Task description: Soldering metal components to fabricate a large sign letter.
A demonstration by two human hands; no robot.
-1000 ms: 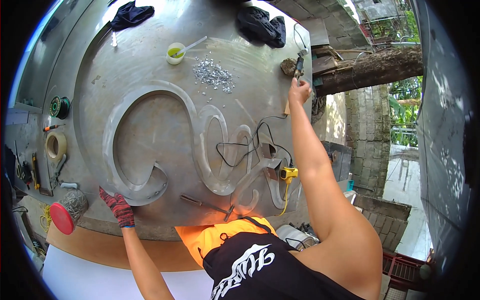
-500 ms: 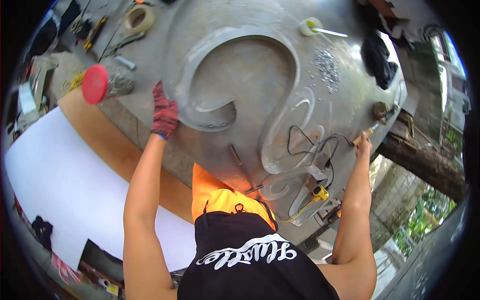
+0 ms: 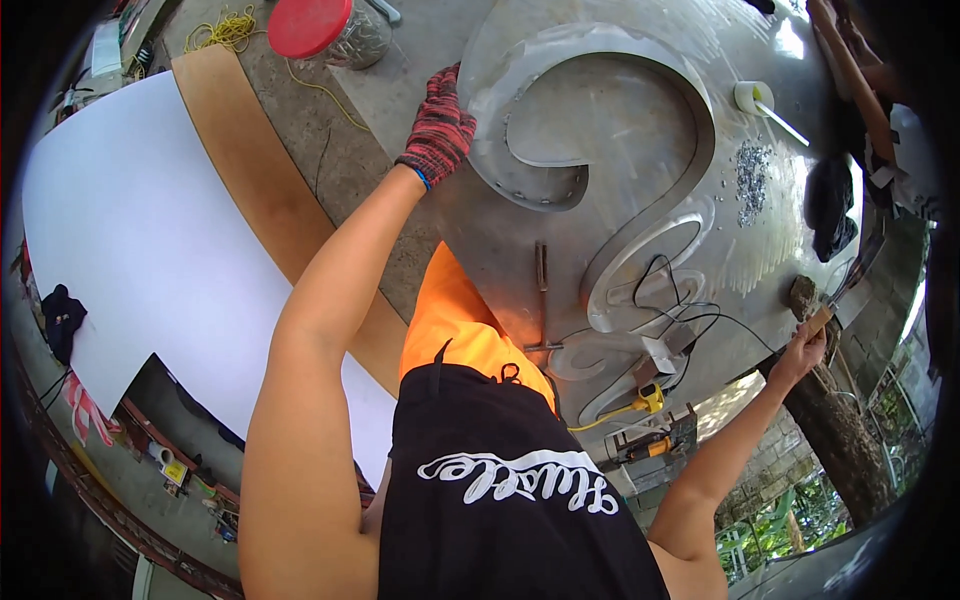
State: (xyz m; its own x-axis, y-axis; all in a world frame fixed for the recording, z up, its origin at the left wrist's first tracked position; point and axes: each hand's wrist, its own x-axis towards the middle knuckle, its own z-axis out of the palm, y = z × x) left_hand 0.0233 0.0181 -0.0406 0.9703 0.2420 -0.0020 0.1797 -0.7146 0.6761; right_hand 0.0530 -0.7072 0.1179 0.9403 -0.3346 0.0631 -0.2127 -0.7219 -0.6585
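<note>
My left hand (image 3: pixel 440 125), in a red-and-black knit glove, grips the outer edge of the large curved metal letter piece (image 3: pixel 700 120) on the steel work surface. At the right, my bare right hand (image 3: pixel 800 352) is closed on the wooden handle of a soldering iron (image 3: pixel 818 322), beside a dark lump (image 3: pixel 800 292); its tip is hard to make out. A black cable (image 3: pixel 730 318) loops over smaller letter pieces (image 3: pixel 645 235). Silvery bits (image 3: pixel 752 185) lie near a cup with a white stick (image 3: pixel 750 97). A T-shaped metal tool (image 3: pixel 542 268) lies near the front.
A red-lidded jar (image 3: pixel 305 25) stands top left near yellow cord (image 3: pixel 222 30). A white board (image 3: pixel 150 220) and brown strip (image 3: pixel 240 150) extend left. Another person's arms (image 3: pixel 855 75) are at top right, above black cloth (image 3: pixel 832 205). A trunk (image 3: pixel 840 440) is lower right.
My view has swung left, so the work surface shifts rightward in the picture. My left hand stays at the piece's edge; my right stays on the iron. Another person's arms have come into view.
</note>
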